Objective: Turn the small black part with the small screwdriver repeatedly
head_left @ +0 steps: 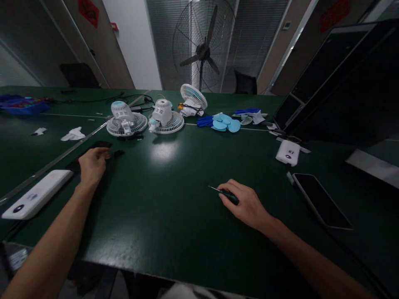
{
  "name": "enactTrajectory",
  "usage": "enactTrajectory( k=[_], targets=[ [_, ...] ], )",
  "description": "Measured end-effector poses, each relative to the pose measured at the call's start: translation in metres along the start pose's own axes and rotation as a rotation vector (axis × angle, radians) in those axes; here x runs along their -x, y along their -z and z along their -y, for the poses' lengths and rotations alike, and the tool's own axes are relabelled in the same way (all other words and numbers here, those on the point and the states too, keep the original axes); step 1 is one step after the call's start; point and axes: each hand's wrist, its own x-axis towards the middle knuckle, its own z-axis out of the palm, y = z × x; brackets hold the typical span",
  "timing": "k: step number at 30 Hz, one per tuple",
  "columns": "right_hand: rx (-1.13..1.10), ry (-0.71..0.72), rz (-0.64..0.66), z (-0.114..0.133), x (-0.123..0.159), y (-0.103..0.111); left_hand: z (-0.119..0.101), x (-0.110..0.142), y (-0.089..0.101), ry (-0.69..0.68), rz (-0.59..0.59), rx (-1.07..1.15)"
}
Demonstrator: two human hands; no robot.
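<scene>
My right hand point(246, 204) rests on the green table point(174, 199), fingers closed round a small dark-handled screwdriver point(225, 193) whose metal tip points left. My left hand point(92, 164) reaches forward at the left, fingers curled over a small black flat part point(99, 145); a second small black piece point(118, 154) lies just to its right. Farther back lie three small white desk fans: one face down at the left point(126, 120), one face down in the middle point(165, 117), one tilted on its side behind them point(192, 99).
Light blue fan blades point(225, 123) and blue gloves point(205, 121) lie right of the fans. A white power bank point(35, 194) sits near left, another white device point(288, 153) and a dark tablet point(321, 205) at right. A large standing fan point(203, 45) stands behind the table.
</scene>
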Motion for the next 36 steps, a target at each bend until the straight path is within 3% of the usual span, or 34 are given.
enactTrajectory(
  k=[6,12,19,26,36],
  targets=[
    [0.008,-0.001,0.002,-0.001,0.001,-0.001,0.002,-0.002,-0.001,0.061,0.038,0.013],
    [-0.007,-0.007,0.007,0.000,0.001,-0.001,-0.002,0.001,-0.001,0.099,-0.003,0.142],
    [-0.004,-0.009,0.014,-0.001,0.001,-0.001,-0.021,0.007,-0.001,-0.086,-0.084,-0.008],
    [0.006,-0.007,0.011,-0.001,0.000,0.000,-0.014,0.005,-0.013,-0.114,0.027,-0.037],
    [0.018,-0.005,0.009,-0.002,0.000,-0.002,-0.023,0.006,-0.008,0.005,0.035,-0.061]
  ],
)
